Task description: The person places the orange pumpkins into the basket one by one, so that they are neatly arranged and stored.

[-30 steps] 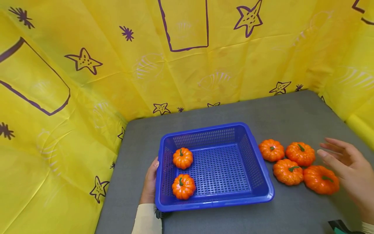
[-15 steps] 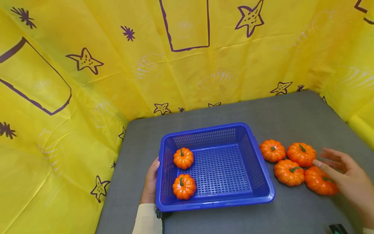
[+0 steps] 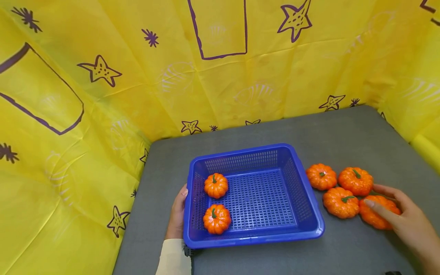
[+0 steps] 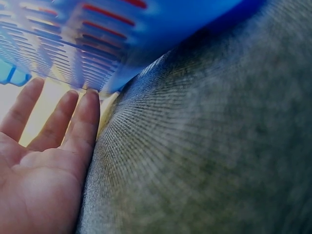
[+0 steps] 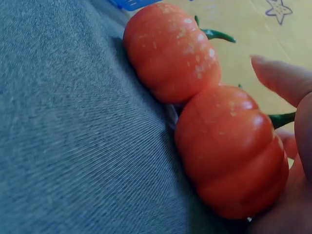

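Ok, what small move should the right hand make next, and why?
Probably have the right hand close on the glossy orange ribbed pumpkin with a green stem nearest it. In the head view the hand overlaps that pumpkin, but in the right wrist view its thumb appears apart from the surface, so the grip looks incomplete.

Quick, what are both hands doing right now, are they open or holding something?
Left hand: open, touching the blue basket.
Right hand: open around the rightmost orange pumpkin, not clearly gripping it.

Grey surface (image 3: 337,133): blue basket (image 3: 259,198), four orange pumpkins (image 3: 338,203) clustered just beside.
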A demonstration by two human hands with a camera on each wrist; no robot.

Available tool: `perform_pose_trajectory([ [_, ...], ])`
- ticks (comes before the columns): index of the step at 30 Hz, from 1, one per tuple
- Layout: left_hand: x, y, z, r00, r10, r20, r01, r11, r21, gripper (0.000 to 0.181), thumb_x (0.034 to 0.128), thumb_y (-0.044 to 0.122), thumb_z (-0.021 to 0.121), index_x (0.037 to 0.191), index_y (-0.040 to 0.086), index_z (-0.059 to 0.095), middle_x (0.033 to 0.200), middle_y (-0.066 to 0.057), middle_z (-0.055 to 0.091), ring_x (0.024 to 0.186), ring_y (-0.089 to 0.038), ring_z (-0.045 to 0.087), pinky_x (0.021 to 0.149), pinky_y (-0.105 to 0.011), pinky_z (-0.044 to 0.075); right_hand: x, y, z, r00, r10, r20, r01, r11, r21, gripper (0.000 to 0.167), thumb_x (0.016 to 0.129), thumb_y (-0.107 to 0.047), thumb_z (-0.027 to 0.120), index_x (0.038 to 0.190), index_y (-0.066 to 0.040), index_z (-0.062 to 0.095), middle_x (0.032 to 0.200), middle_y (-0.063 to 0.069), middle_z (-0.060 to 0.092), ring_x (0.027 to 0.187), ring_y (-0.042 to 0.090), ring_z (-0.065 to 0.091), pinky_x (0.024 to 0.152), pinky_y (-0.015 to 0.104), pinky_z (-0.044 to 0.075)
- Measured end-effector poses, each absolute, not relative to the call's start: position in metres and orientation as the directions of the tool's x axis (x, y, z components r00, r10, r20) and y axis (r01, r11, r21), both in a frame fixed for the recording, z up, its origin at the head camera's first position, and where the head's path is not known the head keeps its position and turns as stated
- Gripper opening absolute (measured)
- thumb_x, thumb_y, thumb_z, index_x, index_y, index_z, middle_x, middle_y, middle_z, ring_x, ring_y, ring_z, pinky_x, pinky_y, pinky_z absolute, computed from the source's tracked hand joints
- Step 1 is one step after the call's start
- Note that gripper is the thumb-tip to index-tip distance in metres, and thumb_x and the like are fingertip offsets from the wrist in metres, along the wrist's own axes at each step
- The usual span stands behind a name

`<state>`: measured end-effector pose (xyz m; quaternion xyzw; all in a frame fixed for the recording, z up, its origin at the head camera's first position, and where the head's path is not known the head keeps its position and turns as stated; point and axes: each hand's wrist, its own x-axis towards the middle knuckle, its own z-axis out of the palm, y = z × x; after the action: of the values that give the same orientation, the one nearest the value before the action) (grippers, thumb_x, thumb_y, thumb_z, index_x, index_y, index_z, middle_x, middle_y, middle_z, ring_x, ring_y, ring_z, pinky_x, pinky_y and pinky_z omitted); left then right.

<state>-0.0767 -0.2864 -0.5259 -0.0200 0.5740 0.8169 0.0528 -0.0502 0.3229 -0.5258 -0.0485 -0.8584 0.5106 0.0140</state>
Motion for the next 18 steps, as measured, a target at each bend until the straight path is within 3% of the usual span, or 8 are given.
perform_pose_trajectory([
  [3,-0.077,-0.288,-0.526,-0.994,0.079,-0.082,-0.104,-0.345,0.933,0.059,0.1143,0.042,0.043,0.166,0.014,0.042,0.151,-0.016,0.059,0.124,-0.031,0.065,0.104,-0.048,0.056,-0.049,0.322,-0.532,-0.995,0.096,-0.036,0.078,0.479,-0.874,0.064,0.105,-0.025,0.076,0.164,-0.031,0.05,0.136,-0.035,0.048,0.114,-0.012,0.041,0.085,0.007,0.028],
  [9,-0.078,-0.29,-0.528,-0.994,0.096,-0.059,-0.09,-0.357,0.93,0.059,0.1152,0.04,0.04,0.167,0.012,0.039,0.149,-0.013,0.061,0.125,-0.031,0.065,0.106,-0.048,0.054,-0.048,0.322,-0.543,-0.995,0.083,-0.048,0.081,0.471,-0.878,0.067,0.105,-0.023,0.076,0.165,-0.034,0.047,0.136,-0.03,0.047,0.111,-0.011,0.043,0.082,0.008,0.032],
  [18,-0.077,-0.287,-0.527,-0.994,0.09,-0.061,-0.09,-0.364,0.927,0.058,0.1148,0.04,0.041,0.167,0.013,0.04,0.151,-0.017,0.059,0.126,-0.033,0.064,0.104,-0.048,0.055,-0.05,0.325,-0.554,-0.988,0.075,0.136,-0.108,0.294,-0.95,0.07,0.101,0.014,0.066,0.149,-0.036,0.056,0.133,-0.025,0.058,0.113,-0.012,0.055,0.085,0.004,0.043],
])
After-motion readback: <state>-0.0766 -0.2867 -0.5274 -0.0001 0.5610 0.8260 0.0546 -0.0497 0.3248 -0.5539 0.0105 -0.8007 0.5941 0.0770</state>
